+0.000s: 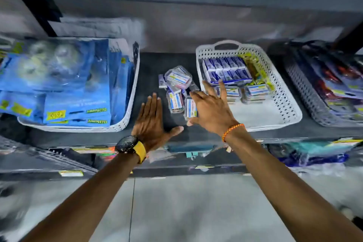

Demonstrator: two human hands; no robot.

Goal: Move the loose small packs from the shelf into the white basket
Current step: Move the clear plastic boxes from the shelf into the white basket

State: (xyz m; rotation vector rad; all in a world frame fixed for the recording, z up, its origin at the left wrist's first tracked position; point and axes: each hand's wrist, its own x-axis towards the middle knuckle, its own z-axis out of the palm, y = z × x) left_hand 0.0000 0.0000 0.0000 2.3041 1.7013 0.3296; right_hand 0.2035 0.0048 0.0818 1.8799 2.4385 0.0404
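Several loose small packs (pixel 177 86), clear plastic with white and blue labels, lie in a heap on the dark shelf (pixel 151 72) between two baskets. The white basket (pixel 285 104) to their right holds blue-and-white boxes at the back and more small packs in its middle. My left hand (pixel 152 124) lies flat on the shelf, fingers spread, just left of the heap and touching no pack. My right hand (pixel 211 107) hovers with fingers apart over the heap's right edge and the basket's left rim, its thumb beside the nearest pack (pixel 191 107).
A larger white basket (pixel 129 108) full of blue packets stands at the left. A grey perforated basket (pixel 306 92) with red and blue goods stands at the far right. A lower shelf (pixel 176 169) with mixed goods runs below, above a tiled floor.
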